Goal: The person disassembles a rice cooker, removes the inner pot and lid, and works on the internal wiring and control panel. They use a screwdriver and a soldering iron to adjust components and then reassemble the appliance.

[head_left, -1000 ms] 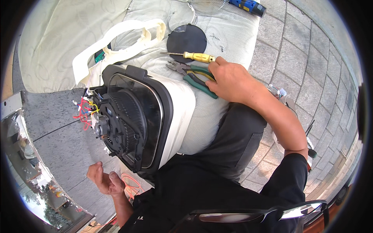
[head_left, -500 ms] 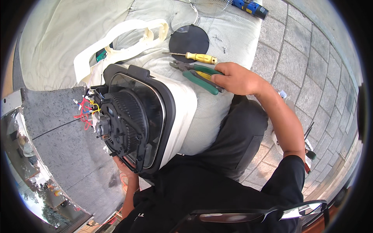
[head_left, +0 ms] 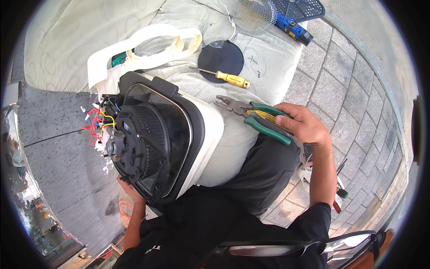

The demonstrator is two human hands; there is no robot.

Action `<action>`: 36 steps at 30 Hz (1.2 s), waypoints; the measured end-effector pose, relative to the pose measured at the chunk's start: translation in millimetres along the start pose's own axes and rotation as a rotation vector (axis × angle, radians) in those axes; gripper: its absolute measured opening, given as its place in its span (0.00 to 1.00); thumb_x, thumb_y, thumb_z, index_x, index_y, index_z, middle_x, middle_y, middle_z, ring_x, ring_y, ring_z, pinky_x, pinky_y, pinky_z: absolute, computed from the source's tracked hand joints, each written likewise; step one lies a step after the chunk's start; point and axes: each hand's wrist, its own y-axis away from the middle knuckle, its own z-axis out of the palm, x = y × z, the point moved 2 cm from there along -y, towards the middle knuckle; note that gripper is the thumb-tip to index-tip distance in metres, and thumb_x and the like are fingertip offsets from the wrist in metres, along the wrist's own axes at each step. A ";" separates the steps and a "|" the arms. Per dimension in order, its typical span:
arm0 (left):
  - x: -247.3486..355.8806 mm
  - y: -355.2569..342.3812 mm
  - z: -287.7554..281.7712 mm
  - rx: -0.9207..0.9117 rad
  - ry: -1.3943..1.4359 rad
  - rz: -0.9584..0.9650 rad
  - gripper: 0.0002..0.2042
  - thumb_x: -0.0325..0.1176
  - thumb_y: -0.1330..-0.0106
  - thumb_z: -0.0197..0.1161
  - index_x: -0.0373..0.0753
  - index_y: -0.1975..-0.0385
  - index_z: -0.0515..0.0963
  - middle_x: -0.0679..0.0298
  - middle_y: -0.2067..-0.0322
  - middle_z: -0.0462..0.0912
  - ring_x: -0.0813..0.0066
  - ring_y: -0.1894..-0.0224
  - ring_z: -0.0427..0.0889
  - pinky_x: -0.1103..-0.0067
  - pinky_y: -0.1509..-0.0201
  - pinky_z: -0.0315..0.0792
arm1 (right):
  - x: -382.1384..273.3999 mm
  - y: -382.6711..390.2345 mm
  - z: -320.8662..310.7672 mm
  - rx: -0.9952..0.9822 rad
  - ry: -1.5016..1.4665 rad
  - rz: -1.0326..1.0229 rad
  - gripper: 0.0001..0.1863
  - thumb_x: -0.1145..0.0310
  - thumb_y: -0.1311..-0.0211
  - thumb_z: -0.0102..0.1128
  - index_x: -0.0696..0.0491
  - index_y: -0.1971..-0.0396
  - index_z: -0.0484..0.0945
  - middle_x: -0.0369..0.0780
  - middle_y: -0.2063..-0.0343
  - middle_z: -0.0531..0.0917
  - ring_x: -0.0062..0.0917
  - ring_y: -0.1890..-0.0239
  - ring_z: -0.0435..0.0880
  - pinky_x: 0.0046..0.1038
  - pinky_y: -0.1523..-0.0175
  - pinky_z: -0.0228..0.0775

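Note:
My right hand (head_left: 307,123) is closed round the green-and-yellow handles of a pair of pliers (head_left: 267,130). Their metal jaws point left, slightly apart, above the pale cushion. Against my lap leans a white appliance body (head_left: 210,130) with a black rim and a dark glossy face. A ribbed black round assembly (head_left: 141,139) sits on that face, with a metal motor-like part at its left. Loose red, yellow and blue wires (head_left: 95,123) stick out beside it. My left hand (head_left: 130,190) grips the appliance's lower edge, its fingers partly hidden.
On the cushion (head_left: 264,58) lie a yellow-handled screwdriver (head_left: 230,79), a black disc (head_left: 219,56), several small screws (head_left: 255,62) and a cream plastic frame (head_left: 101,62). Beyond them are a metal mesh (head_left: 257,15) and a blue cylindrical tool (head_left: 293,30). Grey paving (head_left: 354,85) runs along the right.
My right hand has brought the pliers right and nearer to me, clear of the screwdriver, and their jaws have parted slightly. The left hand stays at the appliance's lower edge; the view has shifted a little.

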 end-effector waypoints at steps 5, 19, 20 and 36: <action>16.7 -2.9 6.6 -0.003 0.032 -0.032 0.19 0.33 0.23 0.57 0.33 0.37 0.69 0.61 0.48 0.71 0.70 0.46 0.74 0.74 0.38 0.69 | 7.5 -58.1 26.1 0.096 0.424 -0.184 0.18 0.62 0.24 0.57 0.58 0.44 0.82 0.55 0.53 0.87 0.52 0.50 0.85 0.44 0.42 0.76; 10.0 -4.4 15.9 0.080 0.067 -0.107 0.14 0.27 0.29 0.54 0.34 0.46 0.71 0.62 0.53 0.68 0.71 0.53 0.68 0.76 0.44 0.66 | -60.8 -160.3 -104.8 1.048 0.883 -0.265 0.21 0.52 0.34 0.67 0.57 0.59 0.88 0.50 0.55 0.87 0.46 0.50 0.85 0.44 0.44 0.77; 12.9 -6.3 17.9 0.080 0.079 -0.134 0.13 0.27 0.29 0.54 0.34 0.46 0.71 0.61 0.53 0.68 0.70 0.53 0.68 0.76 0.44 0.66 | -69.4 -172.6 -110.9 1.071 0.945 -0.201 0.22 0.51 0.34 0.68 0.57 0.58 0.88 0.50 0.52 0.86 0.46 0.48 0.84 0.44 0.42 0.75; 33.6 -10.3 12.5 0.077 0.028 -0.158 0.12 0.29 0.29 0.59 0.34 0.49 0.72 0.61 0.54 0.69 0.71 0.56 0.68 0.75 0.47 0.67 | -109.0 -157.2 -81.3 0.916 0.065 -0.212 0.15 0.64 0.36 0.71 0.62 0.60 0.87 0.38 0.69 0.89 0.17 0.68 0.84 0.23 0.61 0.76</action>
